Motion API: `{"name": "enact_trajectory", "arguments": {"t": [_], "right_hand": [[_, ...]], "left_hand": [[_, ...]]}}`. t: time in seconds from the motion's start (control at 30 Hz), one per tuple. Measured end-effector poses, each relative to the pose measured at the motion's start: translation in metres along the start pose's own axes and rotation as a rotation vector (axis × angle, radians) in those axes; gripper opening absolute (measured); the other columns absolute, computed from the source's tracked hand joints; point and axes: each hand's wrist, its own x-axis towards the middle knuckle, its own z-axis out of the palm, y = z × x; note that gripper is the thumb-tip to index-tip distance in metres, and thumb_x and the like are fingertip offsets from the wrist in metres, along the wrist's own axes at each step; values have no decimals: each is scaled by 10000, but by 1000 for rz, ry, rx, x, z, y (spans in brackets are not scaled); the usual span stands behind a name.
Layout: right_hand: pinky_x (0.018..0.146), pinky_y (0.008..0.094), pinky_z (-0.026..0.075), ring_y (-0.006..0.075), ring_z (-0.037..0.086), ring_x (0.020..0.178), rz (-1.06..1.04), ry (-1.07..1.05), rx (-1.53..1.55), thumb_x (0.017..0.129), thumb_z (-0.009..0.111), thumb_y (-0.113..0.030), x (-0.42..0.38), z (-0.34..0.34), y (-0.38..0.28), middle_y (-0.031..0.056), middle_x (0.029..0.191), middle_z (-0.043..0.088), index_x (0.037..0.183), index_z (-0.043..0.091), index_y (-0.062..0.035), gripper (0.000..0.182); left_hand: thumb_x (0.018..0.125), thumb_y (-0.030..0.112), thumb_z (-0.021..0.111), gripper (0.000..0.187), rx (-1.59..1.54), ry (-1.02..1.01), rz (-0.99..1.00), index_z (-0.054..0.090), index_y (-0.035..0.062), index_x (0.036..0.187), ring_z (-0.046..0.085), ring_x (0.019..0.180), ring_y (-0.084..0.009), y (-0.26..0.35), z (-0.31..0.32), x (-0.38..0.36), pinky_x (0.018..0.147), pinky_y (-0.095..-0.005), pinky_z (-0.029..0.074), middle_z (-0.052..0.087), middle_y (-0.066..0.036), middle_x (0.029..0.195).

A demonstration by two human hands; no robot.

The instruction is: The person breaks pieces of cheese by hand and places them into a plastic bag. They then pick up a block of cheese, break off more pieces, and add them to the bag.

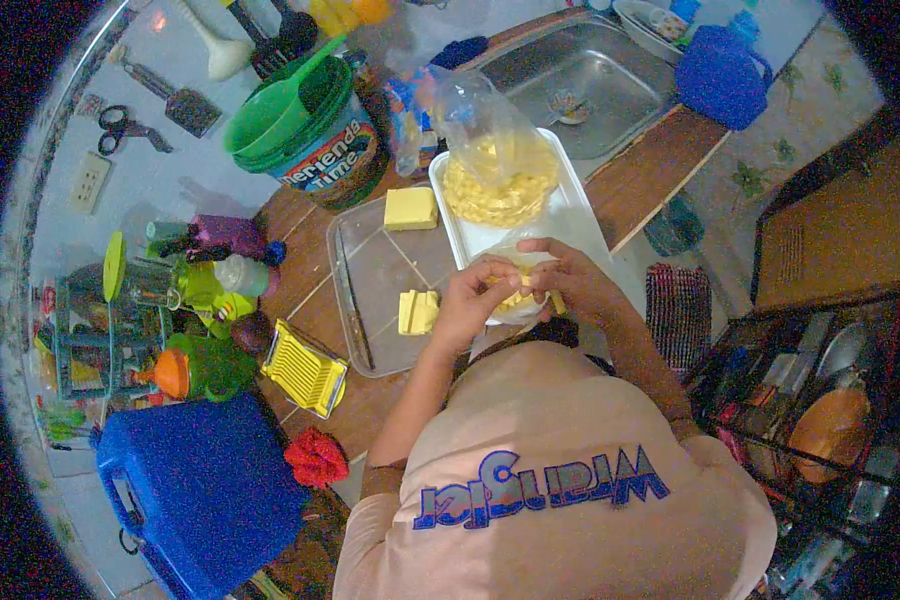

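My left hand (477,297) and my right hand (578,284) meet close to my chest, fingers closed on a small clear plastic bag (515,312) with yellow pieces inside. Just beyond them, a white tray (582,212) carries a larger clear bag (500,185) full of yellow pieces. To the left lies a shallow clear plastic tray (375,265). On it are a yellow block (411,209), which looks like cheese or butter, a smaller cut block (417,313) with strips on top, and a knife (352,300).
A yellow slicer (305,368) and a red cloth (316,457) lie left of my arm, near a blue jerrycan (210,490). A green basin (270,115) sits in a labelled bucket (335,160). Behind the white tray is a metal sink (610,75); a dish rack (820,430) stands right.
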Motion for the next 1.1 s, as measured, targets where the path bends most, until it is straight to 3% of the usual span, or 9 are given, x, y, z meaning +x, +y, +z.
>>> {"name": "enact_trajectory", "arguments": {"t": [0.2,0.3,0.5,0.6,0.9,1.0,1.1], "right_hand": [[541,232,429,116,548,625,40,-5,119,799,597,-217,-5,7,-11,28,759,598,1218,463,-66,465],[480,245,491,93,551,629,39,-22,109,839,591,-177,-2,2,-5,46,765,583,1178,472,-81,372],[441,241,483,91,557,575,18,-12,98,860,594,-218,2,1,3,44,757,598,984,549,-59,207],[449,235,485,88,553,562,-50,-59,40,846,612,-205,2,0,4,40,754,607,969,561,-47,207],[450,235,468,83,531,539,18,-25,47,822,636,-194,-2,4,-3,42,762,616,928,589,-36,196],[451,233,445,82,504,536,-2,-23,38,840,613,-243,-3,5,-5,14,725,613,897,610,-69,183],[454,233,462,89,511,519,-2,41,-22,857,600,-229,0,-1,3,43,750,609,957,589,-24,228]], "left_hand": [[832,91,617,111,-181,-36,-96,634,-13,869,548,871,-127,1,1,-1,812,-259,423,593,-39,912],[831,99,624,116,-185,-37,-123,634,-10,869,544,866,-120,1,0,-1,809,-251,419,596,-37,908],[826,122,634,124,-139,-19,-121,636,2,859,535,838,-100,6,-1,-2,784,-240,418,604,-22,893],[819,121,638,113,-113,-13,-126,640,13,854,534,805,-90,2,-4,-1,756,-233,421,611,-11,874],[800,94,634,88,-317,-59,-190,647,20,846,540,736,-76,-9,-1,1,699,-219,422,624,-14,801],[804,88,622,89,-361,-79,-207,647,19,854,541,730,-74,-7,-1,1,694,-217,421,624,-12,797],[797,81,612,112,-363,-54,-218,636,12,883,550,742,-91,-5,-1,1,701,-224,428,621,-19,806]]}}
